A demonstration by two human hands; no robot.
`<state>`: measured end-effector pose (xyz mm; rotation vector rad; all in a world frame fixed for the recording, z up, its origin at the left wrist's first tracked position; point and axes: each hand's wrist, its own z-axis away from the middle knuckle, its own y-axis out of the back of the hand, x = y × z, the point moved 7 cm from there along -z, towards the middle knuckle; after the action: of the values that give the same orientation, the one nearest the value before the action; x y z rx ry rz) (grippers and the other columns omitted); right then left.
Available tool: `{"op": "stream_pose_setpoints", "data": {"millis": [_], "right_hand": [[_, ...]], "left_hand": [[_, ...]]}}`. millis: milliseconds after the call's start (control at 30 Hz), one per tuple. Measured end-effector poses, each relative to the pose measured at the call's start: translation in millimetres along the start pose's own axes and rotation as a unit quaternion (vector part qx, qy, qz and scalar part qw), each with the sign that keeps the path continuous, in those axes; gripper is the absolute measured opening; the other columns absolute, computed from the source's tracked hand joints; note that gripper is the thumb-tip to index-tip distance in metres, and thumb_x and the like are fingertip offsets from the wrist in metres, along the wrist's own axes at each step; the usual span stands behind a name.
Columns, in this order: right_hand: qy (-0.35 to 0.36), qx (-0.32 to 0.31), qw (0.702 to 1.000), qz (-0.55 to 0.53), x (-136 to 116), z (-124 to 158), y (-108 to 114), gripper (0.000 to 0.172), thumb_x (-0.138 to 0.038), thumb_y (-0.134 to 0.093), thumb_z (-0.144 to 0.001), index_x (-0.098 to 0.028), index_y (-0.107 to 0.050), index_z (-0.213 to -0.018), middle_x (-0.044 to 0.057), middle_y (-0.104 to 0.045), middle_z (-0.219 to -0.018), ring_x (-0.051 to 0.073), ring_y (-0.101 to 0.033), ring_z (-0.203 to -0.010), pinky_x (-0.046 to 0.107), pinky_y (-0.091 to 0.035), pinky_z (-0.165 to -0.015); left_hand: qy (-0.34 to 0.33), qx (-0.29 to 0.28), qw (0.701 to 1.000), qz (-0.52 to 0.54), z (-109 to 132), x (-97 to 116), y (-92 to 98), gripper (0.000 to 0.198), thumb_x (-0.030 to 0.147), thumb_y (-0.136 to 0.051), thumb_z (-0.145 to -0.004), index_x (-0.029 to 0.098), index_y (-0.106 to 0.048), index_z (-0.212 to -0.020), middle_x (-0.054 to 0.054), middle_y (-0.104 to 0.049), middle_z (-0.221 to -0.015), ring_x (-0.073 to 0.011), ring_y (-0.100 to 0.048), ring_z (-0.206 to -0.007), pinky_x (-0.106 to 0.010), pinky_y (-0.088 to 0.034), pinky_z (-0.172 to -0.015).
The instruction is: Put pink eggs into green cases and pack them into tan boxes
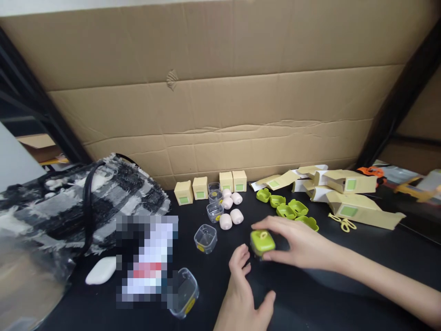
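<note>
Looking down through the head camera, I see my right hand [300, 246] closed around a small green-lidded box [262, 242] on the black table [303, 308], fingers at its sides. My left hand [241, 292] lies open just beside it, holding nothing. I judge the box light, rigid and slick, best pinched by the clear walls under the lid.

- Pink pads [231, 209]: just beyond the right-hand fingers [275, 225], leftward.
- Green lids [285, 209]: near, beyond.
- Clear tubs [206, 238]: left.
- Checked bag [86, 202]: far left.
- Flat cartons [344, 193]: beyond, right.
</note>
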<state>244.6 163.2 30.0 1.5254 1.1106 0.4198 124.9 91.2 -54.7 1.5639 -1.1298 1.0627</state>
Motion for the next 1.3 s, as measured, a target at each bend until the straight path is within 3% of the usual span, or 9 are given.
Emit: {"op": "stream_pose_setpoints", "data": {"millis": [267, 533, 667, 767, 867, 967, 1067, 1167, 1300], "right_hand": [[-0.042, 0.060, 0.978, 0.194, 70, -40, 41, 0.042, -0.031, -0.058, -0.089, -0.013, -0.050, -0.125, 0.017, -0.057, -0.124, 0.030, -0.054, -0.115, 0.046, -0.045, -0.093], [-0.019, 0.014, 0.950, 0.313, 143, -64, 57, 0.026, -0.032, -0.057, -0.092, -0.015, -0.059, -0.112, 0.007, -0.062, -0.111, 0.020, -0.063, -0.093, 0.041, -0.052, -0.081], [0.030, 0.092, 0.940, 0.327, 116, -43, 75, 0.021, -0.023, -0.052, -0.093, -0.015, -0.062, -0.110, 0.010, -0.067, -0.106, 0.024, -0.063, -0.097, 0.048, -0.046, -0.090], [0.090, 0.161, 0.931, 0.316, 65, -19, 90, 0.028, -0.021, -0.043, -0.095, -0.020, -0.060, -0.116, 0.012, -0.065, -0.118, 0.024, -0.059, -0.108, 0.047, -0.041, -0.096], [0.228, 0.204, 0.917, 0.254, -1, 6, 84, 0.029, -0.037, -0.043, -0.096, -0.023, -0.059, -0.116, 0.009, -0.068, -0.111, 0.020, -0.061, -0.108, 0.041, -0.039, -0.100], [0.320, 0.210, 0.909, 0.166, -42, 23, 64, 0.028, -0.034, -0.037, -0.100, -0.021, -0.058, -0.113, 0.006, -0.071, -0.101, 0.014, -0.061, -0.107, 0.035, -0.035, -0.106], [0.311, 0.233, 0.912, 0.131, -48, 29, 48, 0.022, -0.023, -0.040, -0.098, -0.020, -0.059, -0.107, 0.008, -0.069, -0.109, 0.014, -0.052, -0.121, 0.035, -0.032, -0.109], [0.269, 0.260, 0.920, 0.116, -42, 32, 41, 0.022, -0.025, -0.049, -0.094, -0.020, -0.059, -0.113, 0.013, -0.059, -0.123, 0.020, -0.039, -0.133, 0.041, -0.034, -0.108], [0.278, 0.200, 0.937, 0.066, -47, 30, 29, 0.047, -0.049, -0.051, -0.091, -0.014, -0.053, -0.122, 0.019, -0.052, -0.131, 0.026, -0.029, -0.139, 0.041, -0.041, -0.104]], "left_hand": [[-0.023, -0.015, 0.999, -0.017, -1, -14, -4.2, 0.066, 0.017, -0.062, -0.064, 0.014, -0.042, -0.127, -0.023, -0.049, -0.136, -0.0404, -0.051, -0.121, -0.057, -0.037, -0.104], [-0.019, -0.011, 1.000, -0.018, 1, -4, -3.5, 0.062, 0.018, -0.062, -0.065, 0.013, -0.043, -0.124, -0.023, -0.051, -0.133, -0.0382, -0.053, -0.120, -0.055, -0.037, -0.104], [-0.059, 0.012, 0.996, 0.062, 5, 26, 2.1, 0.053, 0.019, -0.061, -0.073, 0.020, -0.040, -0.121, -0.015, -0.064, -0.116, -0.0292, -0.063, -0.104, -0.044, -0.048, -0.090], [-0.124, 0.097, 0.979, 0.131, 4, 57, 20.5, 0.039, 0.028, -0.057, -0.084, 0.026, -0.040, -0.118, -0.009, -0.068, -0.106, -0.0239, -0.064, -0.101, -0.034, -0.049, -0.081], [-0.069, 0.184, 0.971, 0.134, -5, 64, 36.8, 0.041, 0.041, -0.061, -0.082, 0.023, -0.051, -0.117, -0.012, -0.063, -0.121, -0.0276, -0.054, -0.118, -0.036, -0.043, -0.092], [0.081, 0.117, 0.963, 0.227, -16, 43, 26.4, 0.058, 0.053, -0.062, -0.078, 0.018, -0.056, -0.124, -0.015, -0.069, -0.113, -0.0317, -0.063, -0.106, -0.039, -0.048, -0.085], [0.179, 0.023, 0.919, 0.351, -12, 24, 7.3, 0.065, 0.050, -0.071, -0.071, 0.017, -0.059, -0.125, -0.014, -0.073, -0.104, -0.0301, -0.069, -0.091, -0.037, -0.051, -0.079], [0.199, 0.015, 0.894, 0.402, -5, 14, 2.6, 0.069, 0.041, -0.076, -0.070, 0.021, -0.053, -0.131, -0.015, -0.071, -0.113, -0.0288, -0.070, -0.088, -0.035, -0.052, -0.075], [0.175, 0.025, 0.884, 0.433, -3, 10, 2.1, 0.063, 0.038, -0.077, -0.069, 0.021, -0.058, -0.126, -0.013, -0.068, -0.118, -0.0317, -0.064, -0.106, -0.039, -0.049, -0.087]]}}
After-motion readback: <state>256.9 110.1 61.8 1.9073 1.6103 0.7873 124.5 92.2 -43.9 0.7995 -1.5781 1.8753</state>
